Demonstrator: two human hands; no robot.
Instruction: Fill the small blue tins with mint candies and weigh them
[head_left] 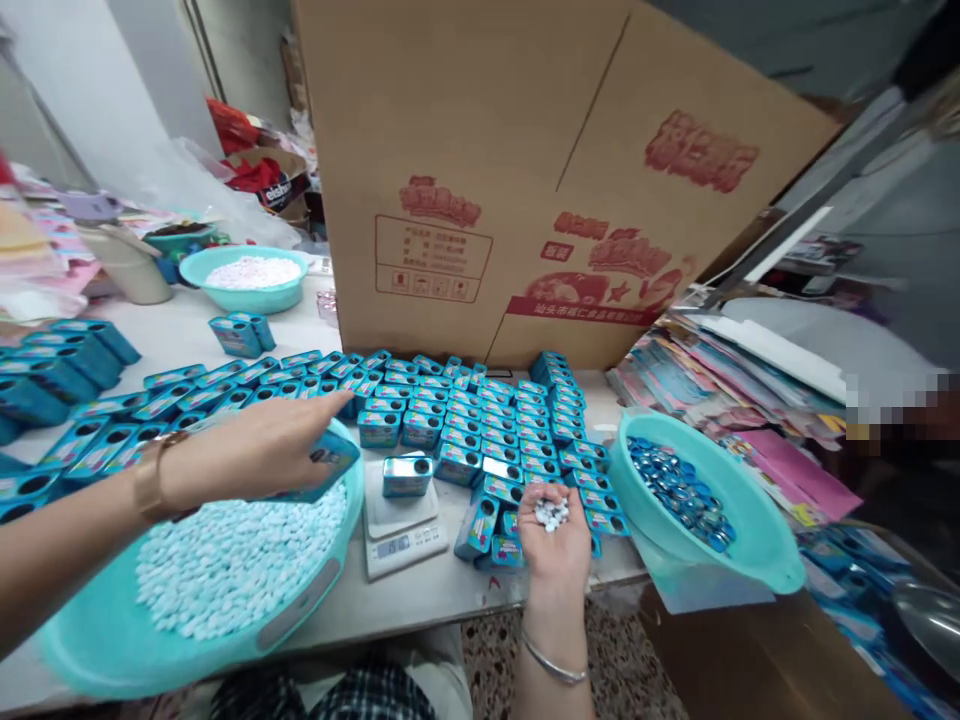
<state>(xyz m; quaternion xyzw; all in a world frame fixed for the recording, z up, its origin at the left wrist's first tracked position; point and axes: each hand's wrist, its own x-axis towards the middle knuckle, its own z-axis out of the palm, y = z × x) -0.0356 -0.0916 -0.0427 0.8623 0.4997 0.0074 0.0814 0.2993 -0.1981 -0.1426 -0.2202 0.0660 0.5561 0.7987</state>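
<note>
Over the turquoise basin of small white tablets is my left hand, its fingers closed around a blue tin that they partly hide. My right hand is palm up with fingers curled, cupping a little heap of white tablets above the tins at the front edge. Between the two hands, one blue tin stands on a small white digital scale with a lit display. Rows of similar blue tins with dark round openings fill the table behind.
On the right, a turquoise basin holds shiny blue and silver round pieces. A large cardboard box rises behind the tins. Another basin of pale tablets stands at the back left. Stacked printed sheets lie at the right.
</note>
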